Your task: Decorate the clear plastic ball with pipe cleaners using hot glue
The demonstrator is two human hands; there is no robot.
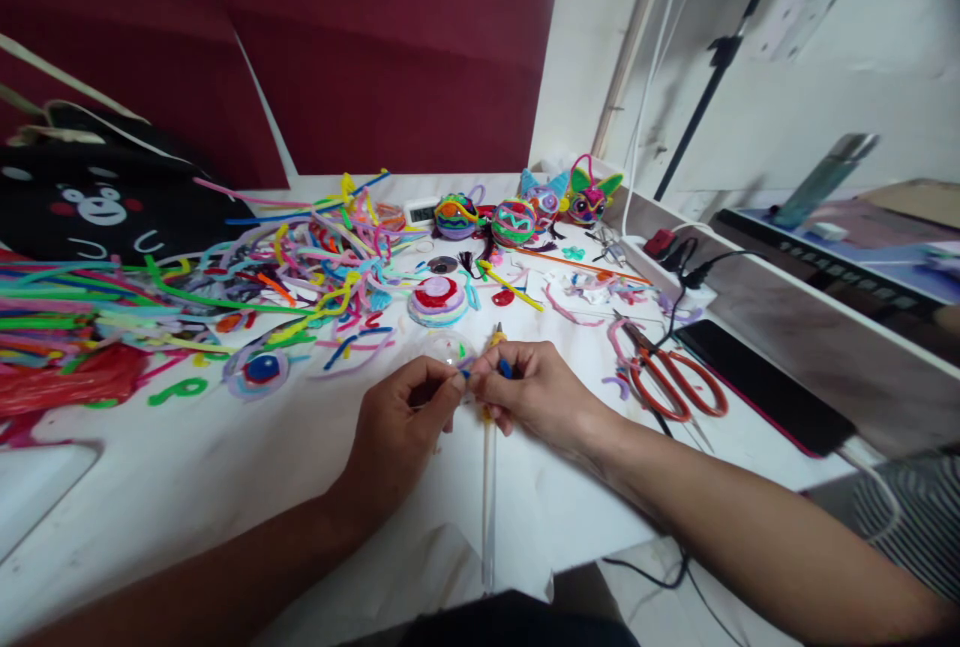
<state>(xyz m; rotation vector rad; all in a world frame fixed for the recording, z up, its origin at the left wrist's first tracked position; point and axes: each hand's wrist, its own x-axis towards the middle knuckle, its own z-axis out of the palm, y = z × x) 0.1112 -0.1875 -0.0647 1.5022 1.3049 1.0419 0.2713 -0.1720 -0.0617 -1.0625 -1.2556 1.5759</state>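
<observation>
pinching a short dark blue fuzzy strip [506, 368] above the middle of the white marbled worktop [285, 487], the left hand [405, 417] and the right hand [536, 387] are meeting fingertip to fingertip, both closed on it and partly covering it. a crinkled red plastic bag [97, 382] is lying at the far left, around or under many-coloured fuzzy stems [45, 317]; which, i cannot tell. behind it, a black cloth bag with an animal face [97, 212] is slumping, its inside out of view. a slim pale rod with a pointed metal tip [489, 487] is running beneath the right hand. orange-handled scissors [679, 382] and a black phone [765, 387] are crowding the right side, where a raised pale border [802, 342] is bounding the worktop. bare surface is stretching left of the left hand, towards the near edge.
</observation>
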